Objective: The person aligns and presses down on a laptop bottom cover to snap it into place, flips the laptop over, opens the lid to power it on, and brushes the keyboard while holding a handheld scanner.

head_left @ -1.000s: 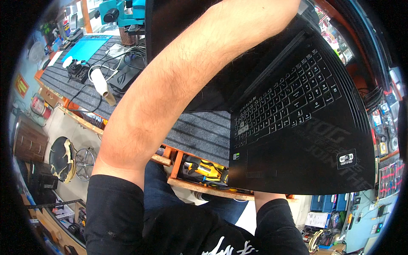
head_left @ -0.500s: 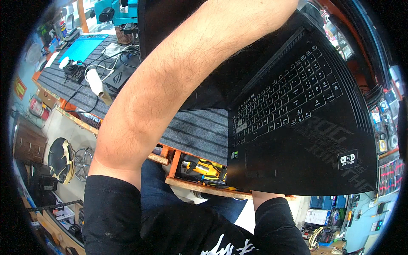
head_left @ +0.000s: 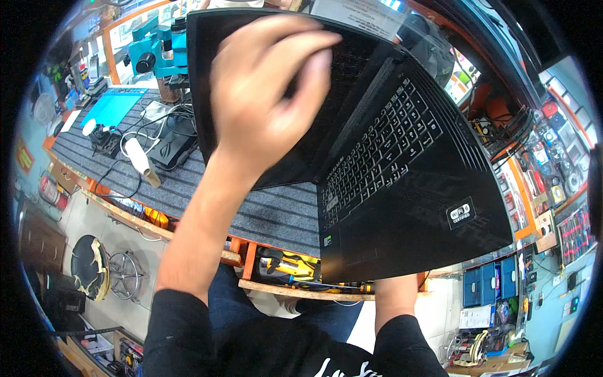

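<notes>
Head view: open black hinged laptop [head_left: 352,182] tilted across frame centre, bare left hand [head_left: 271,91] blurred, loosely curled, looks empty before its dark rectangular screen [head_left: 298,154], right hand hidden behind keyboard base [head_left: 402,229], grip can't tell; best keep base supported, fingers off screen

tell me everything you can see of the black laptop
The laptop is open and steeply tilted, its dark screen on the left, its matte-looking base on the right. The keyboard has pale-edged black keys; the palm rest shows a faint touchpad outline, faint large lettering, a black-and-white sticker and a smaller sticker. The blurred left hand is before the screen, contact unclear; the right forearm passes behind the base, its hand hidden. Any other support is unclear.
</notes>
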The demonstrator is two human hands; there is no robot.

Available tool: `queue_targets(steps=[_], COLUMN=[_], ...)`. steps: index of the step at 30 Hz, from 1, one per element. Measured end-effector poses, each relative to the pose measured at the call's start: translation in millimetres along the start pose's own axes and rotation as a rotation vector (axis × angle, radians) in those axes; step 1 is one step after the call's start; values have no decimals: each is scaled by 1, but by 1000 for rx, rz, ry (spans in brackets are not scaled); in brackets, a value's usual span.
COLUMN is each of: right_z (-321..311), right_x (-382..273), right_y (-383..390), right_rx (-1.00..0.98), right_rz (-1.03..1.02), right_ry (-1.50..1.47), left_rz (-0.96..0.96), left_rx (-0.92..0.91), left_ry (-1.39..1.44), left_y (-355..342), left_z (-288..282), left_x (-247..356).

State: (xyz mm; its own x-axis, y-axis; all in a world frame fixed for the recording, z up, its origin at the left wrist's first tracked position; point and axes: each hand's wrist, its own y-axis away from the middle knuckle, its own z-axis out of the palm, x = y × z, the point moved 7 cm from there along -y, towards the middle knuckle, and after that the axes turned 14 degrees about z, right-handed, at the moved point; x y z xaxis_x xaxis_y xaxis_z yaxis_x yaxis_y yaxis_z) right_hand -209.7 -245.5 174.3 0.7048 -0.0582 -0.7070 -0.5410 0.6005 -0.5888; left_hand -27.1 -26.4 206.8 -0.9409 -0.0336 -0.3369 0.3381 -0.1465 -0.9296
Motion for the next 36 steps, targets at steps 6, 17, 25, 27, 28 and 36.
queue_targets(steps=[6,17,25,27,28,36], right_z=[39,15,-53,-54,-53,-24], right_x=[-39,-32,41,75,87,152], right_y=[63,98,180,200,208,240], right_rx=[3,136,313,274,248,81], right_rz=[-16,266,469,517,525,934], right_ry=[348,565,-28,-167,-216,-455], left_rz=[-844,-1008,-391,-294,-291,-259], left_rx=[93,36,-466,-670,-736,-1004], left_ry=[17,207,37,-26,-38,-64], left_y=[158,186,21,14,13,42], left_z=[-92,-51,6,23,28,48], left_x=[-12,-52,-65,-66,-63,-57])
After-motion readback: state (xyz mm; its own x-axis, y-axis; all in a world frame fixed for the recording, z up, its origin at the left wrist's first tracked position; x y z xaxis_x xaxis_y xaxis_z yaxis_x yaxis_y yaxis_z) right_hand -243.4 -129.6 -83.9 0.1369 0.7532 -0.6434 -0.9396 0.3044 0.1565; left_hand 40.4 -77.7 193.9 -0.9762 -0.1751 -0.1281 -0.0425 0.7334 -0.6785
